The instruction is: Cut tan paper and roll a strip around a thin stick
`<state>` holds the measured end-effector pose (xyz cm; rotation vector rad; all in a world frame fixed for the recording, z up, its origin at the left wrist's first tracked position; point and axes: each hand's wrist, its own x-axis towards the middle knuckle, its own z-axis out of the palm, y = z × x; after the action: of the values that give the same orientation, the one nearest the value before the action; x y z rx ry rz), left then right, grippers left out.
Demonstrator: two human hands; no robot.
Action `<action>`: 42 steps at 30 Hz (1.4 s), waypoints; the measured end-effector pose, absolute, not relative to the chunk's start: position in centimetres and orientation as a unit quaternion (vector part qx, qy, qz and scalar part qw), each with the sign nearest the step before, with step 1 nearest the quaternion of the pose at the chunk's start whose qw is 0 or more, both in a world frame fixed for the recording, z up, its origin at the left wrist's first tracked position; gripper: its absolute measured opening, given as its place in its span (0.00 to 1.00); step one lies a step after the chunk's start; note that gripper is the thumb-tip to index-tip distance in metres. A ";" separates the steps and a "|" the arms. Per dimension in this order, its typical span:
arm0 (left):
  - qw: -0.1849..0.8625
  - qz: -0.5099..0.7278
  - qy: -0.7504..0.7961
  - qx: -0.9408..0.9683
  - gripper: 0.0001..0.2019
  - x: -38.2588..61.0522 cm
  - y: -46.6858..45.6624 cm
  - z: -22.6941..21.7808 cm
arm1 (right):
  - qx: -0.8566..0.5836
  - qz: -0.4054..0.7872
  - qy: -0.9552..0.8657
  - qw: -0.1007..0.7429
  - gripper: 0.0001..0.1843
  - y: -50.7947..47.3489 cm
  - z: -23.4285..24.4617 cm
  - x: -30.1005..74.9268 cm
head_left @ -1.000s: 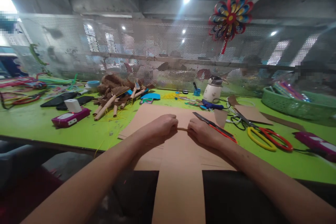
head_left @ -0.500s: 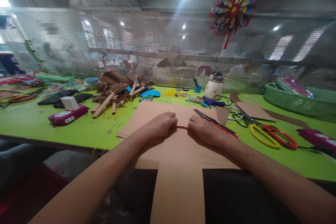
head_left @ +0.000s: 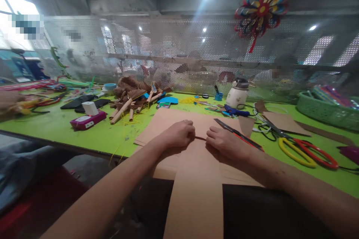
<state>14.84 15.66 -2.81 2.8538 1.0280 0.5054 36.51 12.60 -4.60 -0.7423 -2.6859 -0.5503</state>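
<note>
My left hand point(head_left: 179, 133) and my right hand point(head_left: 224, 143) rest side by side on a long brown paper strip point(head_left: 195, 194) that runs toward me over the table edge. Both hands are closed, fingers curled over the strip's rolled far end point(head_left: 200, 138), a thin tube showing between them. Wider brown paper sheets point(head_left: 168, 119) lie under the strip on the green table point(head_left: 56, 130). A ruler with a red edge point(head_left: 238, 134) lies just right of my right hand.
Yellow and red scissors point(head_left: 305, 149) lie to the right, a green basket point(head_left: 325, 112) farther right. A white glue pot point(head_left: 237, 95), a blue glue gun point(head_left: 235, 111), a pile of brown paper rolls point(head_left: 131, 101) and a pink device point(head_left: 86, 121) stand around. A perforated metal screen point(head_left: 168, 56) closes the back.
My hands stay clenched on the rolled end with almost no movement. The camera has shifted left, so everything sits slightly further right in view.
</note>
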 end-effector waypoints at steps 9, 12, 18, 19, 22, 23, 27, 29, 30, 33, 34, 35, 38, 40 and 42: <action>0.132 0.290 0.343 0.884 0.09 14.9 16.1 -4.3 | -0.267 -0.232 -0.916 0.192 0.10 12.2 -4.6 36.8; 0.180 0.228 0.378 0.879 0.14 14.8 16.3 -3.1 | -0.267 -0.223 -0.916 0.199 0.10 12.2 -4.4 36.8; 0.385 0.150 0.382 0.827 0.20 14.7 16.7 -0.9 | -0.298 -0.183 -0.906 0.237 0.05 11.3 -4.2 36.4; 0.396 0.153 0.383 0.821 0.19 14.7 16.7 -0.9 | -0.302 -0.174 -0.905 0.243 0.05 11.2 -4.2 36.3; 0.408 0.158 0.383 0.814 0.16 14.7 16.5 -1.2 | -0.314 -0.124 -0.898 0.281 0.07 11.0 -4.2 36.2; 0.409 0.161 0.382 0.813 0.15 14.7 16.4 -1.3 | -0.320 -0.093 -0.893 0.301 0.07 11.0 -4.1 36.2; 0.405 0.180 0.376 0.813 0.13 14.8 16.0 -1.6 | -0.362 0.071 -0.857 0.359 0.09 11.4 -3.6 36.6; 0.397 0.198 0.364 0.819 0.12 15.1 15.7 -1.4 | -0.386 0.159 -0.839 0.348 0.11 11.5 -3.5 36.7; 0.389 0.208 0.360 0.822 0.12 15.4 15.5 -1.3 | -0.392 0.205 -0.831 0.337 0.12 11.6 -3.5 36.7; 0.365 0.237 0.354 0.828 0.11 16.0 15.1 -1.0 | -0.397 0.330 -0.784 0.346 0.20 11.7 -3.7 36.7; 0.358 0.243 0.352 0.830 0.11 16.1 15.0 -1.0 | -0.399 0.353 -0.767 0.357 0.21 11.8 -3.7 36.7; 0.353 0.248 0.348 0.832 0.11 16.2 14.9 -0.9 | -0.404 0.362 -0.755 0.368 0.20 11.9 -3.7 36.8; 0.339 0.255 0.338 0.840 0.12 16.2 14.7 -1.1 | -0.417 0.336 -0.755 0.379 0.17 12.1 -3.7 37.0; 0.335 0.254 0.338 0.842 0.12 16.1 14.5 -1.2 | -0.424 0.315 -0.760 0.379 0.14 12.1 -3.6 37.1; 0.344 0.248 0.345 0.838 0.12 16.1 14.1 -1.2 | -0.431 0.294 -0.768 0.372 0.12 12.1 -3.5 37.1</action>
<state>16.06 14.11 -1.24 2.1760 0.8959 0.6439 37.08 12.08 -3.51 -1.1054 -1.9680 0.7528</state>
